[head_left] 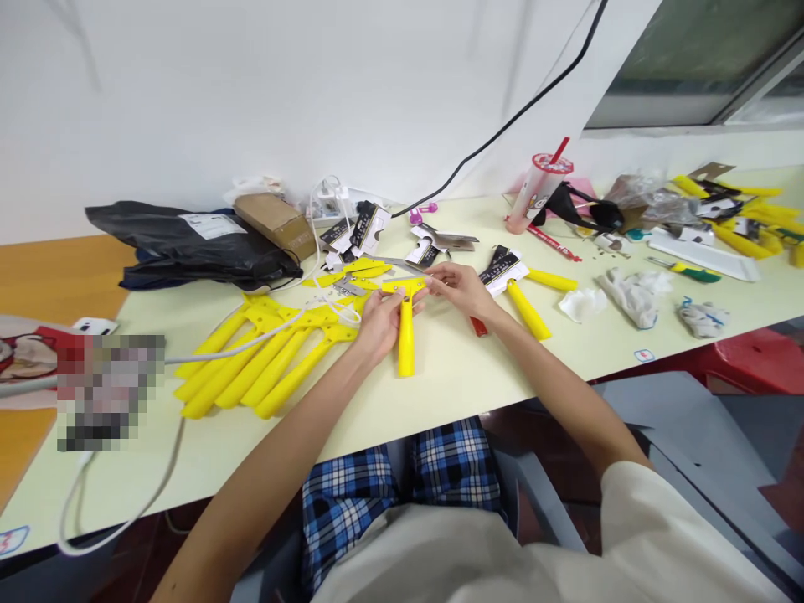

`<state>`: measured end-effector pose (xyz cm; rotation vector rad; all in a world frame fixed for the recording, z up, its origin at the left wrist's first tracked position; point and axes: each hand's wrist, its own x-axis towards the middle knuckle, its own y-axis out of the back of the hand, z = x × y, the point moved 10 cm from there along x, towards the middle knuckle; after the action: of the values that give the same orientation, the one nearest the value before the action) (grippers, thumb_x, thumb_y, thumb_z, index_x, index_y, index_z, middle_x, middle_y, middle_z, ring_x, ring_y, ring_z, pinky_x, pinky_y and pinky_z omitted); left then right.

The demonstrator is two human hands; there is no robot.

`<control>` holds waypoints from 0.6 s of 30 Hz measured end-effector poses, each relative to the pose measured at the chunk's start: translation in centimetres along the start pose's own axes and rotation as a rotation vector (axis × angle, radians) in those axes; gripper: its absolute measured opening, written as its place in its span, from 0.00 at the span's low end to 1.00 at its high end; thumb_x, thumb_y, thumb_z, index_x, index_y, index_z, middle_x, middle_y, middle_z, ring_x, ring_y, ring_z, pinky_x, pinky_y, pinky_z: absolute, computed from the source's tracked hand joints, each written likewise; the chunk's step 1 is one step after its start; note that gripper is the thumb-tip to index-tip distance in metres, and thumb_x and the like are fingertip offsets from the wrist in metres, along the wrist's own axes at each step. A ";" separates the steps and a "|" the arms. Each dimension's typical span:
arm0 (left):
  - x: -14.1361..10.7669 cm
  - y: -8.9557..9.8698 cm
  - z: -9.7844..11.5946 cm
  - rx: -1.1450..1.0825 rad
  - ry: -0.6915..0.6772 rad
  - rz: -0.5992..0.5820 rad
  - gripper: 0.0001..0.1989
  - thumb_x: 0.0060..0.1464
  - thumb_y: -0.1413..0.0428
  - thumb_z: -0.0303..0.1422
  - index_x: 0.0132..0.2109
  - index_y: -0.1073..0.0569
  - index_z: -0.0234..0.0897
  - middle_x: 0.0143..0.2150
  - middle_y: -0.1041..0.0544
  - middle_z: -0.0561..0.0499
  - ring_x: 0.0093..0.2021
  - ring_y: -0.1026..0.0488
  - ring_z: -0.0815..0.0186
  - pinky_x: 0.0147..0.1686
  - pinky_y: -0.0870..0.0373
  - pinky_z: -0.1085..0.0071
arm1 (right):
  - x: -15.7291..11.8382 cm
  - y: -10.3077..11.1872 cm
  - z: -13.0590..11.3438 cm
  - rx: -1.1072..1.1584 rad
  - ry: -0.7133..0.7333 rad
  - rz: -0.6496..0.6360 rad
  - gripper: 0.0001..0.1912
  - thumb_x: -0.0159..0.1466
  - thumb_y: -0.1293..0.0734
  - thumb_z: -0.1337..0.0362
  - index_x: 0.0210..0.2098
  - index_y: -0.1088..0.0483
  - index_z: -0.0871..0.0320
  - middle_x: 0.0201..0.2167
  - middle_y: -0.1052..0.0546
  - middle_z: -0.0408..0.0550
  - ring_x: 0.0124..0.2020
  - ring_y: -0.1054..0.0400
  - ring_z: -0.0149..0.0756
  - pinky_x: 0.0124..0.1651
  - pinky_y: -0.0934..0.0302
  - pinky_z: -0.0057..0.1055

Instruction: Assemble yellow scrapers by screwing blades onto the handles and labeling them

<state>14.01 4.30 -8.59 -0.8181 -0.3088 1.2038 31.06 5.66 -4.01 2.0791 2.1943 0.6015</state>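
My left hand [377,325] is closed around the neck of a yellow scraper [407,343], whose handle points down toward the table's front edge. At the right end of the scraper's wide head, the fingers of my right hand [463,289] are pinched together; any small part between them is hidden. Left of my left hand lies a pile of yellow scraper handles [276,360]. Just behind the hands are flat yellow plates [361,268] and grey metal blades [395,264]. A red handle [478,327] shows beneath my right wrist.
Scrapers in black-and-white card sleeves [504,272] lie behind my right forearm. A black bag [201,247], a cardboard box [276,222] and a white cable [251,345] are on the left. Rightward stand a drink cup [537,197], crumpled gloves [631,297] and a green-yellow screwdriver [691,270].
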 end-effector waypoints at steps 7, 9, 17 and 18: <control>-0.2 -0.2 -0.2 0.040 0.029 -0.018 0.23 0.56 0.25 0.30 0.46 0.32 0.39 0.51 0.15 0.46 0.56 0.12 0.53 0.44 0.20 0.70 | 0.0 0.7 1.6 0.302 -0.225 0.000 0.26 0.60 0.16 0.41 0.39 0.19 0.56 0.39 0.15 0.47 0.41 0.18 0.36 0.47 0.22 0.31; -0.2 -0.2 -0.1 0.047 0.032 -0.019 0.23 0.56 0.24 0.31 0.46 0.32 0.38 0.50 0.16 0.47 0.53 0.12 0.54 0.40 0.22 0.71 | -0.2 0.7 2.0 0.368 -0.270 0.002 0.24 0.58 0.15 0.44 0.37 0.18 0.56 0.39 0.16 0.46 0.40 0.19 0.34 0.47 0.22 0.31; -0.1 -0.3 0.5 0.065 0.024 -0.064 0.22 0.53 0.23 0.31 0.45 0.27 0.36 0.49 0.17 0.47 0.45 0.13 0.59 0.36 0.22 0.72 | -0.6 -0.1 1.6 0.585 -0.342 -0.018 0.25 0.51 0.10 0.49 0.33 0.20 0.57 0.33 0.18 0.44 0.36 0.23 0.32 0.45 0.24 0.30; -0.2 -0.4 0.5 0.065 0.024 -0.075 0.21 0.53 0.22 0.32 0.45 0.26 0.36 0.49 0.17 0.47 0.45 0.13 0.60 0.36 0.23 0.72 | -0.7 -0.3 1.5 0.620 -0.341 -0.029 0.24 0.51 0.10 0.50 0.32 0.21 0.57 0.34 0.18 0.43 0.37 0.23 0.32 0.46 0.24 0.31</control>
<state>13.88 4.30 -7.91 -0.7579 -0.2771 1.1271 31.26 5.34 -5.65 2.1629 2.3810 -0.4757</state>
